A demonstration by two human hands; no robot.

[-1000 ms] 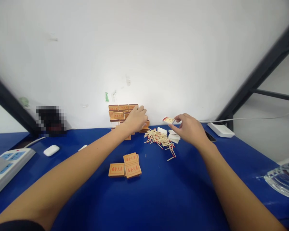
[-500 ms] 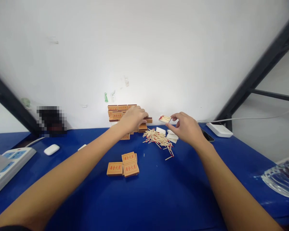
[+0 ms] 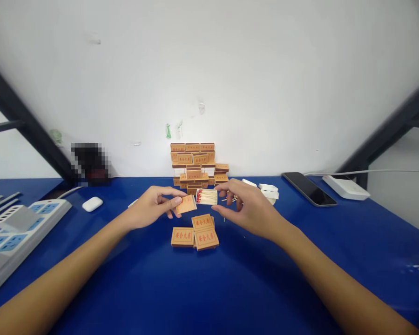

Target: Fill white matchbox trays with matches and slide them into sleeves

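Between thumb and fingers, my left hand [image 3: 157, 204] holds an orange matchbox sleeve [image 3: 185, 204]. My right hand [image 3: 246, 204] has thumb and index finger at the right end of a white matchbox tray [image 3: 206, 197] filled with red-headed matches. The tray's left end meets the sleeve's opening; whether it is partly inside I cannot tell. Just in front lies a small group of closed matchboxes [image 3: 206, 238]. Behind the hands, many matchboxes form a stepped stack [image 3: 192, 160] against the wall. My right hand mostly hides the loose matches [image 3: 234, 198].
White empty trays [image 3: 268, 188] lie behind my right hand. Farther right are a black phone [image 3: 309, 189] and a white box [image 3: 347, 187] with a cable. At left are a white earbud case [image 3: 92, 204] and a power strip [image 3: 31, 232] on the blue table [image 3: 195, 293].
My left hand has left the stack and now holds a sleeve nearer to me. My right hand has brought the filled tray left and down to the sleeve. The view has shifted.
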